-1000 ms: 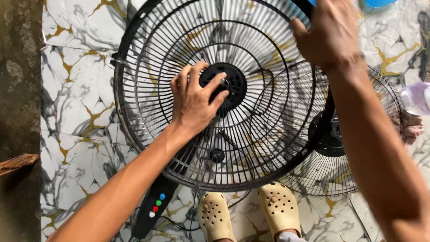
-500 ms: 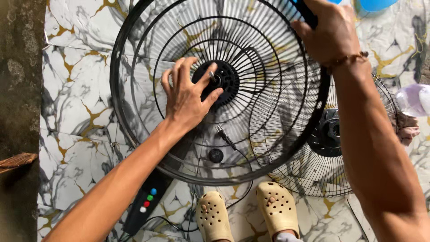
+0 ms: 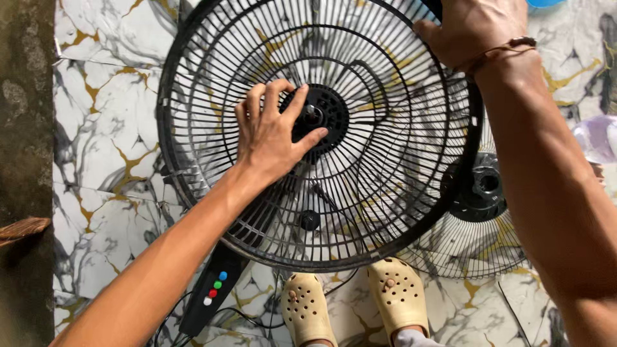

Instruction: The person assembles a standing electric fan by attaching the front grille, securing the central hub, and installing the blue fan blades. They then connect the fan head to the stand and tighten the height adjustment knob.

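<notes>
A big round black wire fan grille (image 3: 360,212) fills the middle of the view, held over a white marble-patterned floor. My left hand (image 3: 273,135) rests flat on the wires, its fingers spread around the black centre hub (image 3: 321,114). My right hand (image 3: 472,29) grips the black rim of the grille at the upper right. A second, lighter grille (image 3: 472,247) with a black centre ring lies on the floor behind the lower right of the first.
The fan's black control column (image 3: 212,295) with coloured buttons and a cable lies at the lower left. My two cream perforated clogs (image 3: 350,305) stand at the bottom. A rough concrete strip (image 3: 26,160) runs down the left edge; a pale plastic object (image 3: 598,138) sits far right.
The grille has shifted slightly left and down relative to the second grille. My left hand has stayed at the hub with its fingers now spread wider; my right hand keeps its hold on the rim.
</notes>
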